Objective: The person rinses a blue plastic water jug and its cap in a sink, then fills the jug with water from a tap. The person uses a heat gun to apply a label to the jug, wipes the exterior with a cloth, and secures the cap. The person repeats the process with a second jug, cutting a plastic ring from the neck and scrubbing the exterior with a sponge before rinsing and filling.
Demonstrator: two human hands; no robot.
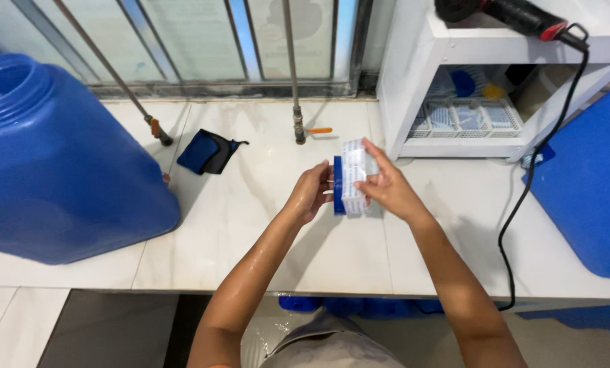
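Both my hands hold a blue bottle cap (pixel 338 185) wrapped in a white and blue printed plastic seal (pixel 355 178) just above the white marble counter (pixel 250 225). My left hand (pixel 310 192) grips the blue cap end from the left. My right hand (pixel 385 182) is closed over the seal from the right, its fingers lying across the top of the seal.
A large blue water jug (pixel 53 170) lies on the counter at left. A dark blue pouch (pixel 207 151) and a pipe valve with an orange handle (pixel 303 131) sit behind. A white shelf unit (pixel 482 82) holds baskets and a hair dryer (pixel 516 13), whose black cord (pixel 523 197) trails down. Another blue jug (pixel 591 184) is at right.
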